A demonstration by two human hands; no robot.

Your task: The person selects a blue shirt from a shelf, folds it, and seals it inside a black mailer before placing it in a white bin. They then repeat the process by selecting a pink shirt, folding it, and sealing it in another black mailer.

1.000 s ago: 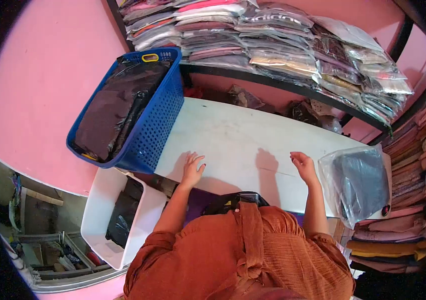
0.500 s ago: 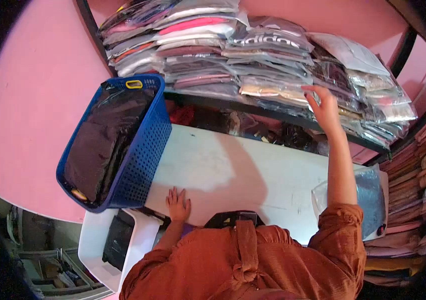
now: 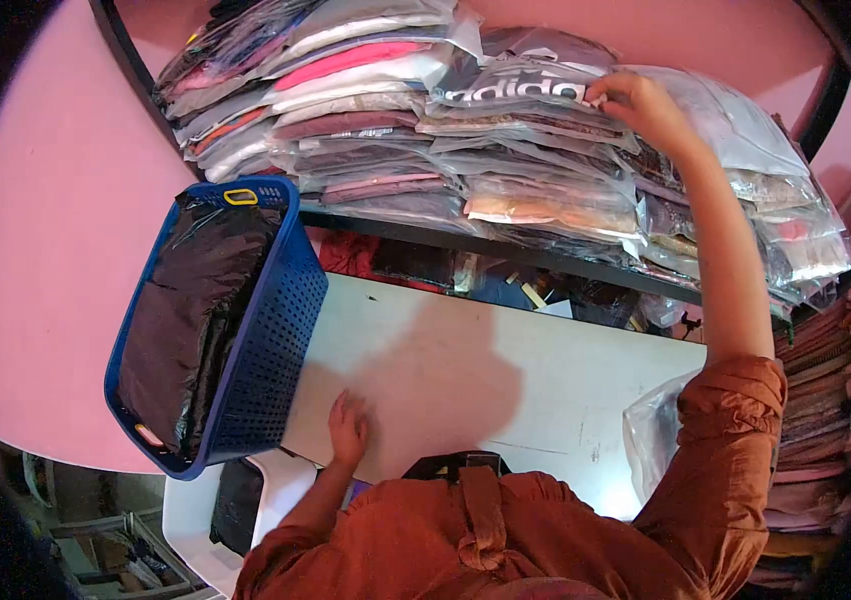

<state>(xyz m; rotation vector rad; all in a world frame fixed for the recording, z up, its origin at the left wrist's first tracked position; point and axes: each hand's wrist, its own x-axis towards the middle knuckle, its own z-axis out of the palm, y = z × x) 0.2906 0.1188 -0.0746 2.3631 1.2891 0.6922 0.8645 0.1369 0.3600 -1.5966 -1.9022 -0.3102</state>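
My right hand (image 3: 636, 108) reaches up to the shelf, its fingers pinched at the right end of a plastic-bagged garment (image 3: 521, 92) with white adidas lettering. This bag lies high in a pile of bagged clothes (image 3: 536, 150). Slightly blurred, my left hand (image 3: 349, 428) is at the left part of the white table (image 3: 576, 400), its fingers extended and nothing in them. Left of that hand stands a blue perforated basket (image 3: 281, 330) filled with dark plastic-wrapped packages (image 3: 181, 320).
More bagged clothes (image 3: 346, 130) are piled on the left of the shelf. A white bin (image 3: 281, 490) with a black package sits below the basket. Clear plastic (image 3: 651, 430) lies by my right sleeve. Folded fabrics (image 3: 836, 400) are stacked at the right. Assorted items (image 3: 536, 290) fill the space beneath the shelf.
My right hand has moved up from the lower pile to the adidas bag, its fingers closing there. My left hand has shifted slightly on the table side. The whole view has tilted a little.
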